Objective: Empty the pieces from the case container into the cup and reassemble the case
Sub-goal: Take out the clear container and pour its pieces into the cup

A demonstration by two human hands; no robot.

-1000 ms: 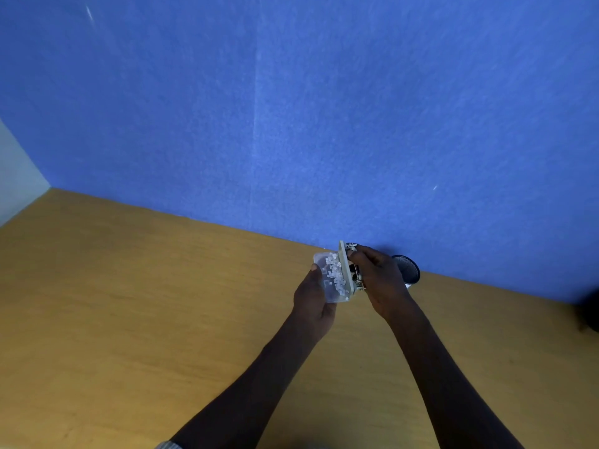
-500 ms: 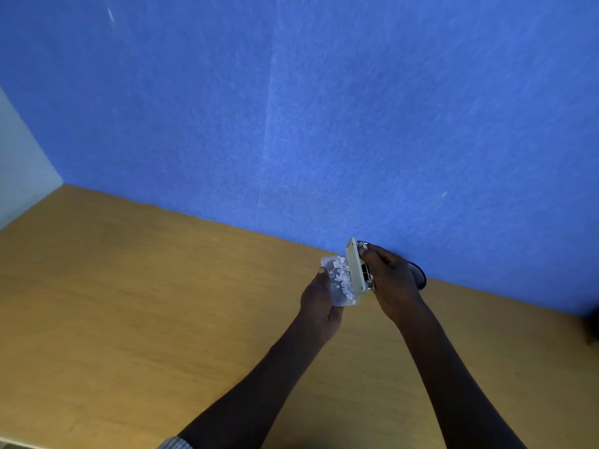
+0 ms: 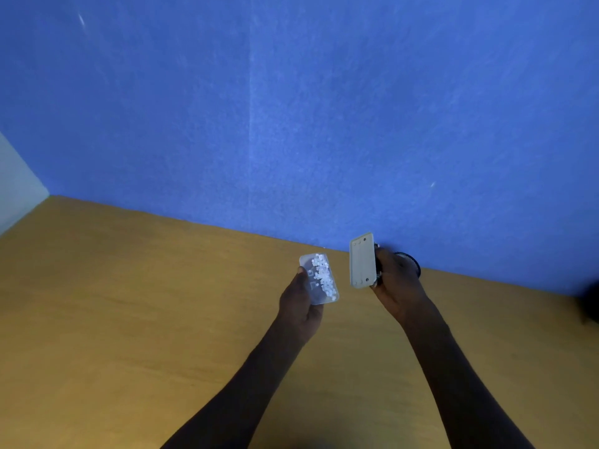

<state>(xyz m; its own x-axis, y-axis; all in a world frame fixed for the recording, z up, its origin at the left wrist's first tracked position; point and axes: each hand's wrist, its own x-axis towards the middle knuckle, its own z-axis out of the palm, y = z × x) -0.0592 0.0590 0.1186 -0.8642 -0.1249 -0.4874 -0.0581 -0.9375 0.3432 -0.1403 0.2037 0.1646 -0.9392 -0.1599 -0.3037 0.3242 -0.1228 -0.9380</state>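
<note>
My left hand (image 3: 299,301) holds the clear case container (image 3: 316,288) above the table, its open side facing me. Several small white pieces (image 3: 323,276) lie bunched along its right side. My right hand (image 3: 397,286) grips the pale grey case lid (image 3: 363,260), held upright on its long edge a short gap to the right of the container. The dark cup (image 3: 409,259) stands on the table by the wall, mostly hidden behind my right hand; only part of its rim shows.
The wooden table (image 3: 146,303) runs back to a blue wall (image 3: 291,124). A dark object (image 3: 590,303) sits at the far right edge of the view. A pale wall (image 3: 16,189) meets the table at the far left.
The lid has come off the container. My right hand has carried it to the right, leaving a gap, and the container in my left hand now shows its open side.
</note>
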